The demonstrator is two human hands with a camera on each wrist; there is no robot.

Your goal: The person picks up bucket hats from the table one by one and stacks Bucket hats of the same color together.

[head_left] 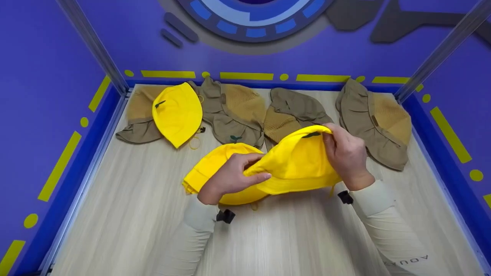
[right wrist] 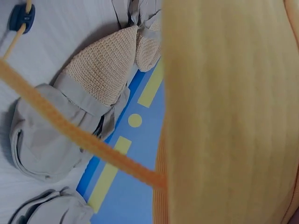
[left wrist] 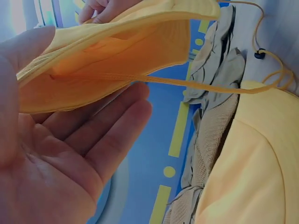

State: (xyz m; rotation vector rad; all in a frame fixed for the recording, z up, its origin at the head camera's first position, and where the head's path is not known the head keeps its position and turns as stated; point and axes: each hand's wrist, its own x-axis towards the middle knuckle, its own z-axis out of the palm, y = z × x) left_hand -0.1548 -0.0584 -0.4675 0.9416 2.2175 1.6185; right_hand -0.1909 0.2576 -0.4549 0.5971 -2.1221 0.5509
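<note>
Raised above the table, a yellow bucket hat [head_left: 303, 161] with a dark green sprout hangs between both hands. The left hand [head_left: 230, 174] holds one end of its brim; the left wrist view shows the thumb over the edge and fairly straight fingers [left wrist: 121, 130] beneath. At the opposite end, the right hand [head_left: 347, 155] pinches the fabric near the sprout. A yellow cord [left wrist: 201, 87] with a black toggle [left wrist: 260, 54] dangles from the hat. Below the left hand, another yellow hat [head_left: 209, 165] lies on the table, partly hidden. Yellow fabric [right wrist: 229, 112] fills much of the right wrist view.
Along the back lie several brown-and-tan hats, including one at the right [head_left: 389, 119] and one near the middle [head_left: 238, 103]. A third yellow hat [head_left: 178, 115] overlaps the leftmost brown hat [head_left: 140, 130]. Blue panels [head_left: 268, 61] enclose the wooden table [head_left: 126, 214].
</note>
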